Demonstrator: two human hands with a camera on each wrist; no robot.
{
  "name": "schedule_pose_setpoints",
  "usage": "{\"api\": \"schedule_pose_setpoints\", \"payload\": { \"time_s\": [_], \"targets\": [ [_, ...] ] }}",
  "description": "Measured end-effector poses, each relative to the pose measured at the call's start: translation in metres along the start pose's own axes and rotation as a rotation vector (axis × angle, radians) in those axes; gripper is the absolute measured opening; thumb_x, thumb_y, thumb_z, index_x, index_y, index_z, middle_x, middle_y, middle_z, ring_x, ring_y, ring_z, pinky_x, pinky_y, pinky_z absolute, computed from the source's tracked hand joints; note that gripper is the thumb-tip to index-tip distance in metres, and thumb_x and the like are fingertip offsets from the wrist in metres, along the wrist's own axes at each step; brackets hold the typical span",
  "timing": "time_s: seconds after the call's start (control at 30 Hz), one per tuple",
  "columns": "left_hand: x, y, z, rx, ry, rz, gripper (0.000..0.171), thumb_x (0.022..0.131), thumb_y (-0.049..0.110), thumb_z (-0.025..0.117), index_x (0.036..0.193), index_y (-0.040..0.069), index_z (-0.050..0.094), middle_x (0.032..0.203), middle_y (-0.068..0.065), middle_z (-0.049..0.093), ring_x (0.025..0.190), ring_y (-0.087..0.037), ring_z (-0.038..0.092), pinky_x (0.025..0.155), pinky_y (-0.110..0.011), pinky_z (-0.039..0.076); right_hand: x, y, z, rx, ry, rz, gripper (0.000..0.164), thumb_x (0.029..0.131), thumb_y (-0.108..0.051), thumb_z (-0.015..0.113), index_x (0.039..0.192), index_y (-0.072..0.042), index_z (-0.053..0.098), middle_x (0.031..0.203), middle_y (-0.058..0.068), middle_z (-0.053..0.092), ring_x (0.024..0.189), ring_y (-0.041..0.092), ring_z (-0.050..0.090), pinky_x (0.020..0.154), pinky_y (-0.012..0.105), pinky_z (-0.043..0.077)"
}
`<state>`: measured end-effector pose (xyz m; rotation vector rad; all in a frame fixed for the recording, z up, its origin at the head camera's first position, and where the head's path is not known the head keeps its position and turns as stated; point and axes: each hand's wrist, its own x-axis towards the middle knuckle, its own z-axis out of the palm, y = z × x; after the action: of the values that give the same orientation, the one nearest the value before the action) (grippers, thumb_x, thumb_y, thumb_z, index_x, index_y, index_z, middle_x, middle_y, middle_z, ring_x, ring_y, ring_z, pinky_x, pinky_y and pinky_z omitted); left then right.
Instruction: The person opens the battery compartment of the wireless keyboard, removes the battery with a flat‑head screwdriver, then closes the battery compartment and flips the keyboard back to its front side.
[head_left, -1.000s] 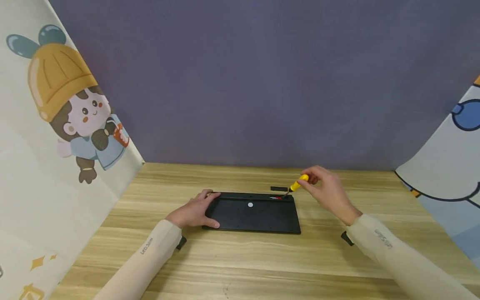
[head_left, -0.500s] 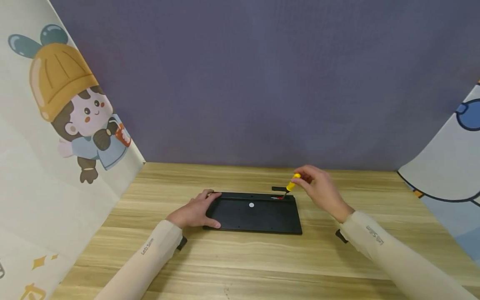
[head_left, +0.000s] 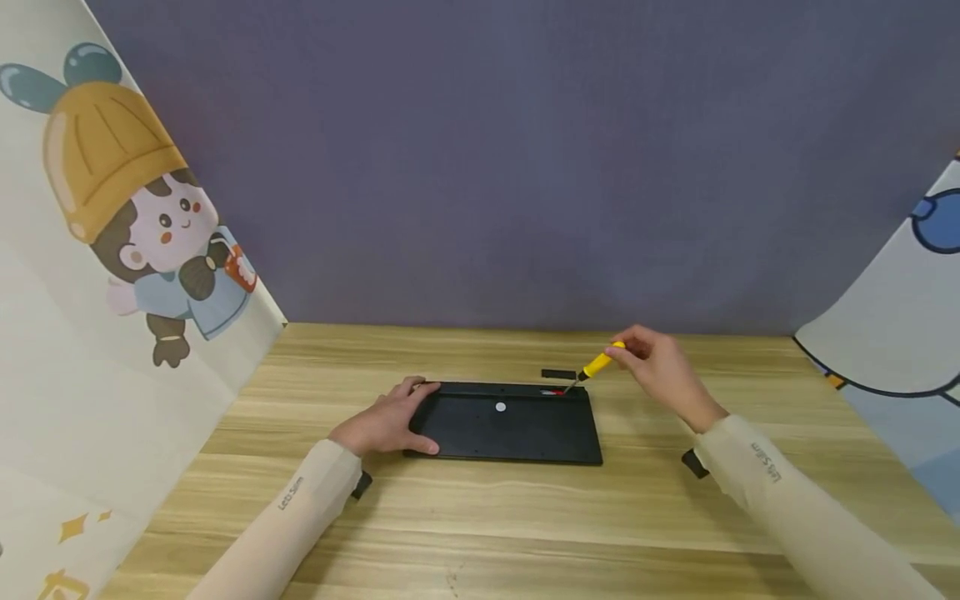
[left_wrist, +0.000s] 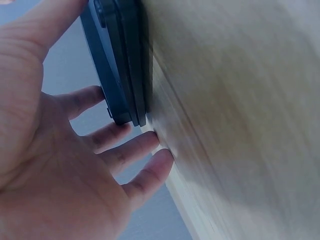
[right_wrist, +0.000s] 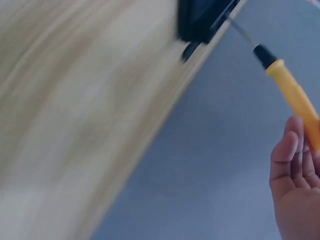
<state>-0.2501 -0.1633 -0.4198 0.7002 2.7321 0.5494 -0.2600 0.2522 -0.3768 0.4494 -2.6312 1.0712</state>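
A black keyboard [head_left: 502, 433] lies underside up on the table, with a white round sticker near its far side. My left hand [head_left: 390, 419] grips its left end, thumb on the near edge and fingers at the far corner; in the left wrist view the other fingers [left_wrist: 145, 175] spread loosely past the corner. My right hand [head_left: 663, 375] pinches the yellow handle of a screwdriver [head_left: 600, 364] between thumb and fingers. The screwdriver slants down left, its tip at a slot near the far right corner, where a red and silver battery [head_left: 553, 392] shows. Whether the tip touches the battery is unclear.
A small black cover [head_left: 558, 374] lies on the wooden table [head_left: 480, 525] just behind the keyboard. A grey-purple partition [head_left: 540, 167] rises along the table's back edge. Walls with printed cartoon figures stand left and right.
My right hand moves left with the screwdriver, tilting it steeper, then swings back right so the screwdriver leans lower. The keyboard and my left hand stay in place.
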Motion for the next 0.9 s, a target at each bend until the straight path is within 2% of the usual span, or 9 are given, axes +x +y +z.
{"api": "schedule_pose_setpoints", "payload": {
  "time_s": [0.1,0.3,0.47,0.57,0.7,0.8,0.9],
  "targets": [
    [0.0,0.0,0.0,0.004,0.004,0.003,0.098,0.074,0.05,0.076,0.152,0.02,0.023,0.153,-0.013,0.017,0.137,-0.034,0.021,0.101,-0.056,0.028,-0.001,0.015,-0.002,0.01,0.031,0.046,0.023,0.092,-0.031,0.063,0.096,-0.008,0.066,0.079,0.007,0.067,0.066,0.023,0.062,0.047,0.029,0.046],
    [0.0,0.0,0.001,0.004,0.009,0.008,0.098,0.074,0.051,0.076,0.151,0.02,0.023,0.152,-0.013,0.017,0.137,-0.034,0.021,0.102,-0.056,0.027,-0.003,0.033,-0.003,-0.022,0.103,0.107,0.034,0.091,-0.038,0.062,0.08,-0.006,0.065,0.064,0.009,0.061,0.048,0.022,0.049,0.038,0.028,0.033],
    [0.0,-0.001,0.001,0.007,0.008,0.01,0.098,0.074,0.051,0.075,0.152,0.02,0.023,0.153,-0.013,0.017,0.137,-0.034,0.02,0.102,-0.056,0.027,-0.003,0.036,-0.004,-0.023,0.058,0.221,0.055,0.09,-0.053,0.055,0.075,-0.002,0.066,0.058,0.013,0.058,0.044,0.019,0.046,0.038,0.029,0.035],
    [0.0,-0.001,0.001,0.011,0.005,0.007,0.099,0.074,0.051,0.075,0.152,0.02,0.023,0.153,-0.013,0.017,0.137,-0.034,0.02,0.102,-0.056,0.027,-0.005,0.037,-0.005,-0.059,0.005,0.255,0.066,0.09,-0.06,0.049,0.071,0.001,0.065,0.05,0.011,0.053,0.039,0.018,0.041,0.042,0.03,0.035],
    [0.0,-0.001,0.002,0.016,0.007,0.008,0.099,0.074,0.052,0.075,0.152,0.02,0.023,0.153,-0.013,0.017,0.137,-0.035,0.021,0.102,-0.056,0.027,-0.008,0.038,-0.008,-0.052,-0.029,0.245,0.067,0.093,-0.059,0.045,0.073,0.002,0.064,0.053,0.012,0.055,0.042,0.021,0.045,0.044,0.031,0.038],
    [0.0,-0.001,0.001,0.019,0.005,0.007,0.099,0.074,0.052,0.075,0.152,0.02,0.022,0.153,-0.013,0.017,0.137,-0.034,0.021,0.102,-0.056,0.027,-0.009,0.038,-0.011,-0.033,0.011,0.199,0.06,0.095,-0.054,0.044,0.079,0.001,0.064,0.063,0.014,0.058,0.046,0.023,0.048,0.041,0.03,0.037],
    [0.0,-0.001,0.001,0.022,0.0,0.001,0.099,0.075,0.052,0.074,0.152,0.021,0.021,0.153,-0.012,0.016,0.137,-0.034,0.02,0.102,-0.055,0.027,-0.009,0.04,-0.012,-0.055,0.075,0.131,0.046,0.098,-0.044,0.048,0.088,-0.001,0.063,0.069,0.014,0.059,0.048,0.022,0.047,0.038,0.029,0.034]
  ]
}}
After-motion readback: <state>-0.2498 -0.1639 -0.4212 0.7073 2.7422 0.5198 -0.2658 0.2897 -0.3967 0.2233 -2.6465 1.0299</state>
